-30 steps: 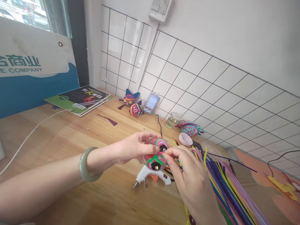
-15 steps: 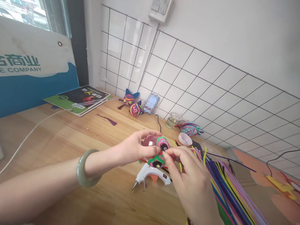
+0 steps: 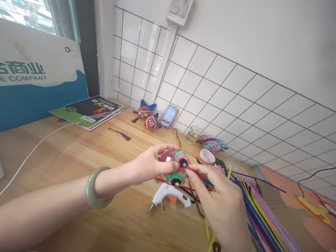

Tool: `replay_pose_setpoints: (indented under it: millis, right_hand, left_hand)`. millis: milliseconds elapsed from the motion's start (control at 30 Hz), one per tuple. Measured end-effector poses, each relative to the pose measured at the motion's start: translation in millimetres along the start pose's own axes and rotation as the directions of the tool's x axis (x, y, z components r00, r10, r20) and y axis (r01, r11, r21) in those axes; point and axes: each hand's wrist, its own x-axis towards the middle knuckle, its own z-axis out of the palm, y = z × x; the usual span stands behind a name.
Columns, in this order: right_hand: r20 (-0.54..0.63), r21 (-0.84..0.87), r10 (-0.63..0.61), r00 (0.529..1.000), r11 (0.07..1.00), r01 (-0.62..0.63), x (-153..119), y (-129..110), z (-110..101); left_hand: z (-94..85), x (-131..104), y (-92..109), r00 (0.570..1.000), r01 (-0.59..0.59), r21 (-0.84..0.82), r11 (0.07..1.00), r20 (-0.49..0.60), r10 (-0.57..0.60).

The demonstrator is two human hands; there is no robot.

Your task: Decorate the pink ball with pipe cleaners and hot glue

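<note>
The left hand (image 3: 149, 162) is holding a round pink ball (image 3: 168, 156) from its left side, with the thumb lying across the front and the fingers curving over the top. The right hand (image 3: 220, 199) is bringing its thumb and forefinger close together at the front of the ball, next to a pink strip; whether they are pinching this strip, one cannot tell. The ball is staying between both hands, above the table (image 3: 118, 150), and it is showing two ringed eyes in pink, green and black, each with a shiny bead in the centre.

The left forearm is reaching in from the lower left, wearing a pale green bangle (image 3: 90, 190). The right hand is coming from the lower right, with its back turned upward.

Just below the ball, a white glue gun (image 3: 164, 191) is lying on the table, its nozzle pointing to the lower left. Beside the right hand, many coloured fuzzy stems (image 3: 265, 213) are spreading. Farther back, a small pink dish (image 3: 203, 158) is sitting near a glass jar (image 3: 193, 135) and a colourful ornament (image 3: 212, 144). A purple tassel (image 3: 126, 137) is lying farther left, near a booklet (image 3: 73, 112).
</note>
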Motion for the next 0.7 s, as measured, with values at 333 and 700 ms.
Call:
replay_pose_setpoints:
  millis: [333, 700]
  right_hand:
    - [0.074, 0.121, 0.258, 0.963, 0.956, -0.266, -1.3, -6.7, 1.8]
    - [0.302, 0.293, 0.482, 0.823, 0.774, -0.561, 2.9, -4.8, -2.7]
  left_hand:
    - [0.6, -0.8, -0.8, 0.992, -0.122, 0.033, 0.992, 0.028, 0.121]
    - [-0.4, -2.2, -3.7, 0.980, -0.196, 0.150, 0.969, 0.051, 0.191]
